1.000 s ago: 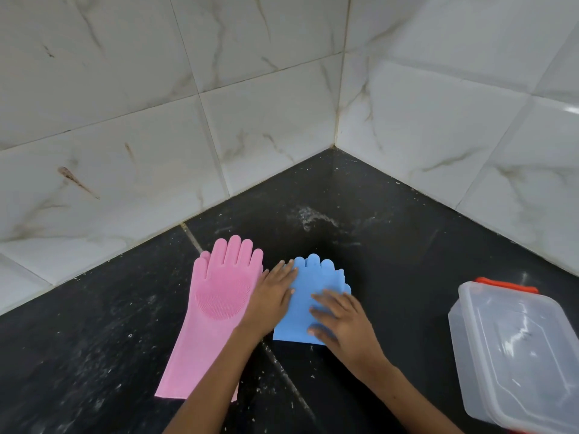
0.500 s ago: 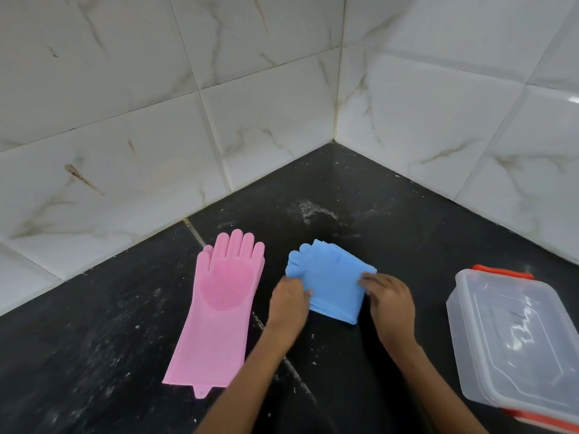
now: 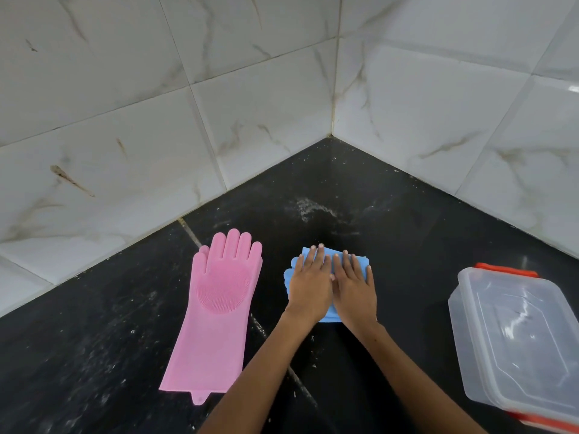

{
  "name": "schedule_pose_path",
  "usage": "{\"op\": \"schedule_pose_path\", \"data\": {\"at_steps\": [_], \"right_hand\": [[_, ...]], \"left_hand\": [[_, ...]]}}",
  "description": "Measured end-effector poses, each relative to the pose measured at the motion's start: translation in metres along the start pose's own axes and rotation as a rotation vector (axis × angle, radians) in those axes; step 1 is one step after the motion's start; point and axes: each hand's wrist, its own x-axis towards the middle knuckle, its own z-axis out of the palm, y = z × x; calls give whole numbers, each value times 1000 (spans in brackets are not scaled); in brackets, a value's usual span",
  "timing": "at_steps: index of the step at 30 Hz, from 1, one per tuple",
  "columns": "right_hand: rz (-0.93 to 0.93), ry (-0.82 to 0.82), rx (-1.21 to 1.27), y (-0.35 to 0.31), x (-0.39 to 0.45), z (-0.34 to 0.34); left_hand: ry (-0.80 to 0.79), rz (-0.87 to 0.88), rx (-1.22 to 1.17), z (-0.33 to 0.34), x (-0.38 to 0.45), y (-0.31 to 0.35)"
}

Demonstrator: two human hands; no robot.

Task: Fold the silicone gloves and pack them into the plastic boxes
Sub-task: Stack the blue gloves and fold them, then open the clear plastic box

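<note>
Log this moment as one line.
step: fold | left hand, right hand: flat on folded blue glove | pink glove: unfolded | box: lid on

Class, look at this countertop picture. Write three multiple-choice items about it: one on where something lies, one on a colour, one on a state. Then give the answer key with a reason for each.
1. Where does the plastic box stand?
A. To the right of both hands
B. Between the two gloves
C. On top of the pink glove

2. What colour is the glove under the hands?
A. Green
B. Blue
C. Yellow

3. In what state is the pink glove?
A. Rolled up
B. Packed in the box
C. Lying flat, unfolded

Key: 1 A, the box sits at the right edge, beyond the right hand. 2 B, the blue glove shows around the left hand and the right. 3 C, its fingers and cuff are spread out on the dark counter.
</note>
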Motion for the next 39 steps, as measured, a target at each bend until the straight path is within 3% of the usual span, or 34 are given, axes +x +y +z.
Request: {"op": "schedule_pose_path", "data": {"at_steps": [3, 13, 22, 26, 29, 34, 39], "right_hand": [[-15, -11, -59, 2, 0, 4], [5, 26, 45, 18, -11, -7], [285, -67, 18, 23, -19, -40], [259, 98, -178, 31, -31, -76], [396, 182, -250, 49, -44, -101], [650, 31, -226, 85, -66, -113], [437, 23, -219, 85, -78, -117]], "left_hand": [[-75, 25, -15, 27, 5, -10], [102, -7, -167, 46, 1, -16], [105, 41, -88, 34, 4, -18], [173, 151, -55, 21, 5, 3], [214, 239, -76, 12, 5, 26], [234, 327, -124, 3, 10, 61], [255, 360, -160, -7, 12, 84]]}}
